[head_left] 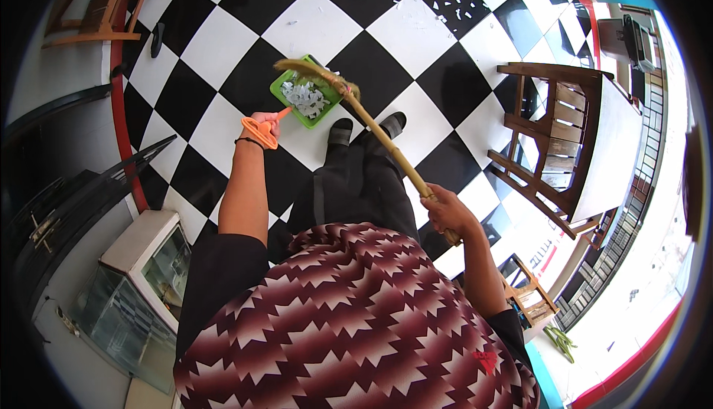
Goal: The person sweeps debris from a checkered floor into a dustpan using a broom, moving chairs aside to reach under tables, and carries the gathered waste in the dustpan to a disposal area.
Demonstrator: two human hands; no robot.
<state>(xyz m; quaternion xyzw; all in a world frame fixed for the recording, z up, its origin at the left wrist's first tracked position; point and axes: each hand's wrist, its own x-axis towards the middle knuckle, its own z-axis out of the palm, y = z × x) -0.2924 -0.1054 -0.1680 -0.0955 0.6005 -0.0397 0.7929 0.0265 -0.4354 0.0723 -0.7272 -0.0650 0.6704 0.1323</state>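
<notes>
My left hand (263, 122) is closed around the orange handle of a green dustpan (324, 118), which is at floor level. A heap of torn white paper scraps (304, 100) lies in the pan. My right hand (445, 211) grips the upper part of a broom (385, 140) with a long, yellowish bamboo-like stick. The broom's straw head slants across the far side of the dustpan, hiding part of the pan and scraps. Whether its bristles touch the pan I cannot tell.
More paper scraps (454, 4) are scattered over the black and white checkered floor (301, 19) at the far side. A wooden table (605, 142) with a bench stands right. At left are a glass cabinet (141, 260), a wooden chair (104, 12) and a dark sandal (157, 39).
</notes>
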